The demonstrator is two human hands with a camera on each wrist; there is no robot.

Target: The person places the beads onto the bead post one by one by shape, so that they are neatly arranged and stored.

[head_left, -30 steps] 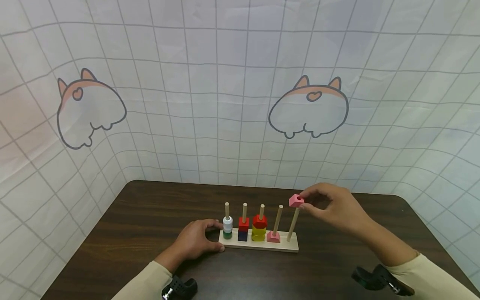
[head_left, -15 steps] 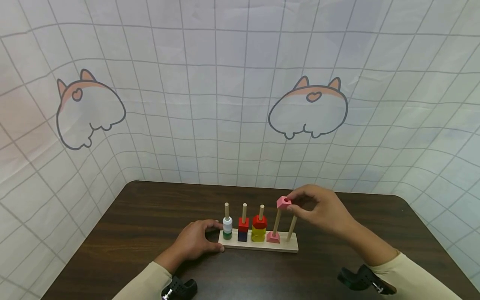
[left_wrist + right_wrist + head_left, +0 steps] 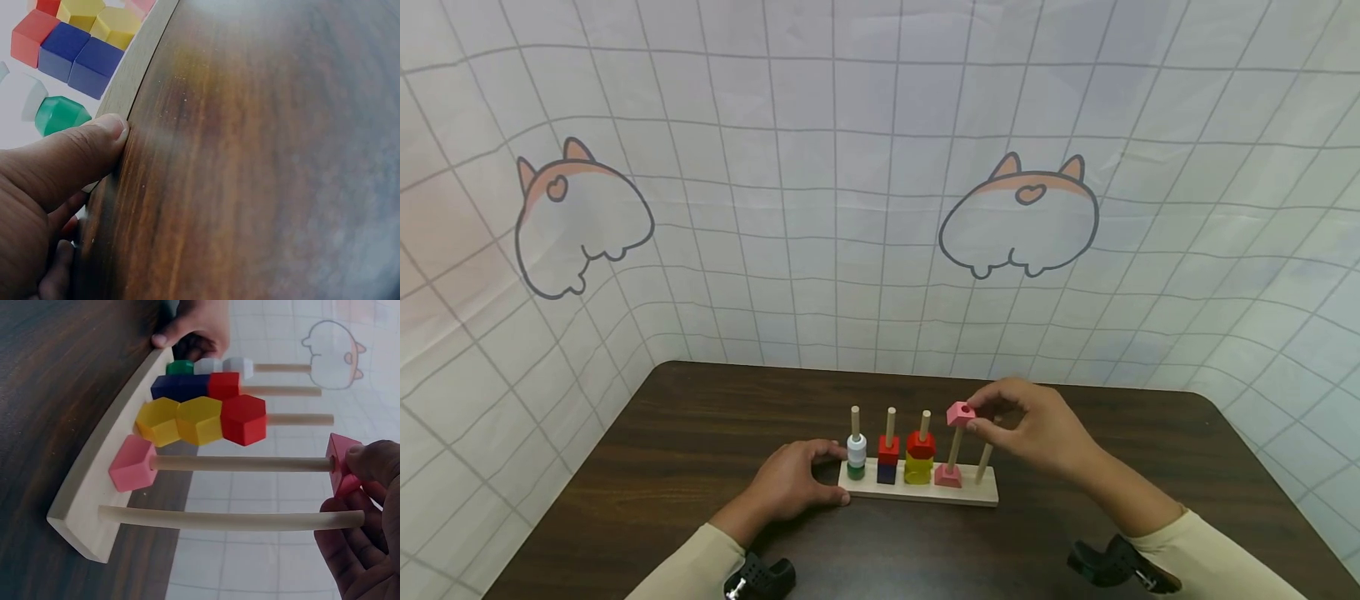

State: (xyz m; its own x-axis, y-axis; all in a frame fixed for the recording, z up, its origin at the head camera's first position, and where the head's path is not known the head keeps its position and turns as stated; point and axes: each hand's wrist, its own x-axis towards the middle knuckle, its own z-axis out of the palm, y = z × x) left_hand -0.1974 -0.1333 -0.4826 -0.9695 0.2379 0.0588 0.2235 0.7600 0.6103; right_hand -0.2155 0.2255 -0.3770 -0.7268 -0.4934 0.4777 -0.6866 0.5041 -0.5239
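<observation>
A wooden peg stacker (image 3: 917, 493) stands on the table. My left hand (image 3: 797, 479) grips the left end of its base, and the left wrist view shows the thumb (image 3: 87, 147) along the edge. My right hand (image 3: 1033, 425) pinches a pink block (image 3: 959, 414) at the top of the second peg from the right. In the right wrist view that peg's tip (image 3: 322, 464) meets the hole of the held block (image 3: 342, 464). Another pink block (image 3: 948, 476) sits at the foot of the same peg. The rightmost peg (image 3: 983, 463) is bare.
Green and white beads (image 3: 856, 454) fill the leftmost peg's lower part. Beside them are blue and red blocks (image 3: 888, 454), then yellow blocks (image 3: 919, 468) under a red one (image 3: 921, 444). The dark wooden table (image 3: 700, 442) meets a grid-patterned cloth (image 3: 880, 208) behind.
My right hand has carried the pink block left from above the rightmost peg to the peg beside it, then slightly down. The left hand has stayed on the base.
</observation>
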